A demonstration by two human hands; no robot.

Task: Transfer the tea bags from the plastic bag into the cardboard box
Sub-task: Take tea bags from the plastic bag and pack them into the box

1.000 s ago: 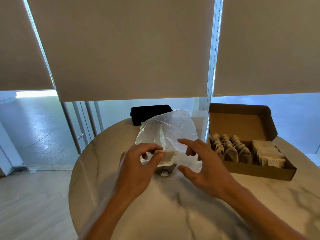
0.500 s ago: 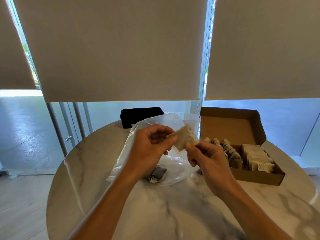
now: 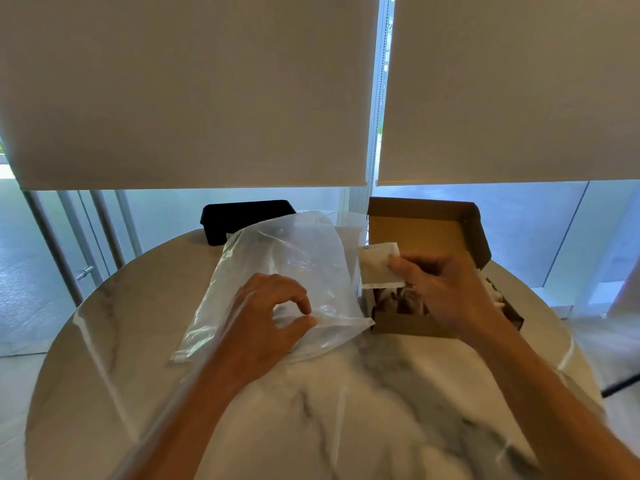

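A clear plastic bag lies on the round marble table. My left hand rests at its near opening, thumb and fingers curled on the plastic. My right hand pinches a pale square tea bag over the left end of the open cardboard box. Several tea bags stand in the box, partly hidden by my right hand.
A black container sits at the table's far edge behind the plastic bag. Roller blinds and glass panes stand just beyond the table. The table's rim curves round at left and right.
My left hand let go of the tea bag and dropped to the plastic bag's opening. My right hand carried the tea bag rightward over the box.
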